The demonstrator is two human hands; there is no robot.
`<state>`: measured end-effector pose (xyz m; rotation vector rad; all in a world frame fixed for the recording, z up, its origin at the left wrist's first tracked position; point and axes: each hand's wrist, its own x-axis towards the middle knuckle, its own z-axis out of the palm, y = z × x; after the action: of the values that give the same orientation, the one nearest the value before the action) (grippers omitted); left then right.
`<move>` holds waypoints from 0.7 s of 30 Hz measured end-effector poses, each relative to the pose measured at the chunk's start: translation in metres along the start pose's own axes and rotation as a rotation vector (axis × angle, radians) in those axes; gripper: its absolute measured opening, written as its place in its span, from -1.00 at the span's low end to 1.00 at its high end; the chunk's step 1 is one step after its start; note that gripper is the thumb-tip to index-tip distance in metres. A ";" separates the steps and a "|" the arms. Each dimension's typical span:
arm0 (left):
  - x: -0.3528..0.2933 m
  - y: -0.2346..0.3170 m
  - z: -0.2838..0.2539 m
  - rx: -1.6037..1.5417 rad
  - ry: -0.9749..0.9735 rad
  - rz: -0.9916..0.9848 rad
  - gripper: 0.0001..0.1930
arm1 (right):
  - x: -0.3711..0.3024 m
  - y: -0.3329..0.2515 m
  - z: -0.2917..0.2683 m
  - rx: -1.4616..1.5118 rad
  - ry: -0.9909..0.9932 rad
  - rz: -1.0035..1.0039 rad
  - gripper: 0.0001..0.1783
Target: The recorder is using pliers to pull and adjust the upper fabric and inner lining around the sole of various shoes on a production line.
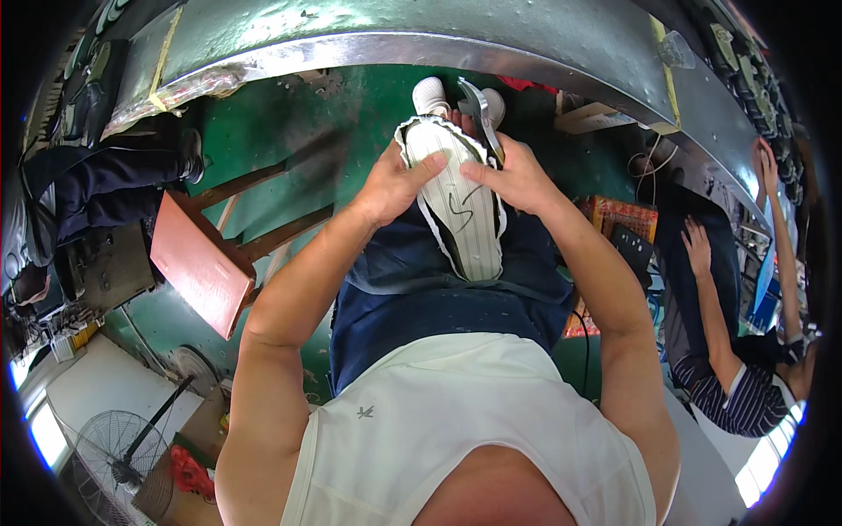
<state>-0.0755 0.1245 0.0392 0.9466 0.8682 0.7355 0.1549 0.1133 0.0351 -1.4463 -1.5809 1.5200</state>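
A lasted shoe point(452, 184) rests bottom up on my lap, toe end away from me. Its pale insole board has a dark handwritten mark, and a ragged whitish upper edge runs around the rim. My left hand point(399, 182) grips the left side of the toe end, thumb pressed on the insole. On the opposite side, my right hand point(519, 175) holds the shoe with its thumb on the insole. Metal lasting pincers point(475, 98) lie against that same hand, with their head pointing away from me. My right fingers under the shoe are partly hidden.
A metal-edged workbench point(395, 48) curves across the far side. To the left stands a stool point(202, 267) with a reddish seat; a fan point(123, 447) is at lower left. A co-worker point(737, 377) sits at right, near an orange basket point(624, 217).
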 end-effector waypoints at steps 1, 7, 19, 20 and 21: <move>0.001 -0.002 0.004 -0.069 0.026 0.003 -0.43 | 0.002 0.011 0.000 -0.059 0.062 -0.078 -0.22; -0.005 0.000 0.016 0.152 0.025 0.101 -0.21 | 0.000 0.018 -0.002 0.196 0.081 -0.095 -0.38; -0.012 -0.018 0.019 -0.051 -0.105 0.054 -0.19 | -0.020 0.011 -0.003 0.043 0.152 -0.086 -0.41; -0.015 -0.017 0.019 -0.045 -0.115 0.046 -0.19 | -0.022 0.010 -0.003 -0.063 0.125 -0.101 -0.43; -0.016 -0.018 0.020 -0.045 -0.116 0.047 -0.19 | -0.022 0.009 -0.001 -0.080 0.150 -0.090 -0.41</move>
<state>-0.0629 0.0967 0.0340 0.9625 0.7272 0.7306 0.1650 0.0923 0.0334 -1.4750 -1.6095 1.2792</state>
